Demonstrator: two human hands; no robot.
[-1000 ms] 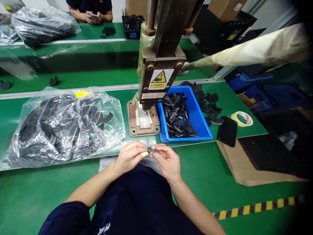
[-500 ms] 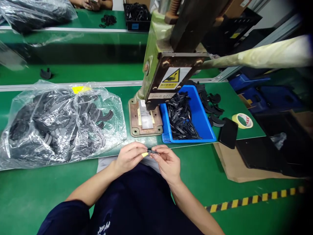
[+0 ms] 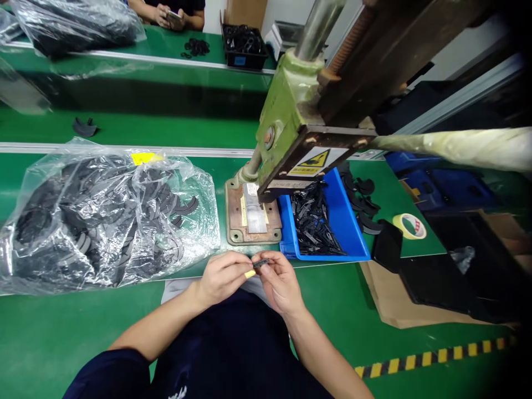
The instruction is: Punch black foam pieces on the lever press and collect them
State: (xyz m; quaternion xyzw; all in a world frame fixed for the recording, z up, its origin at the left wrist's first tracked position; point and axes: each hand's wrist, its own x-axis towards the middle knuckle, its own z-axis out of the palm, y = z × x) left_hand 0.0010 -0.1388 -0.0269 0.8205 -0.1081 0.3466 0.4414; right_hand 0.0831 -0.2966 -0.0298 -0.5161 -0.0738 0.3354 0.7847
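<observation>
My left hand and my right hand meet at the near edge of the green bench, both pinching one small black plastic part between their fingertips. A yellow tip shows on a left finger. Just beyond the hands stands the base plate of a hand press with a warning label. A blue bin of several small black parts sits right of the plate.
A clear bag full of black curved pieces lies to the left. Loose curved pieces, a tape roll and a black flat object lie right of the bin. The press lever reaches right. Another person sits at the far bench.
Both hands keep pinching the small black part and have shifted slightly. The camera has moved closer and tilted, so the press looms larger.
</observation>
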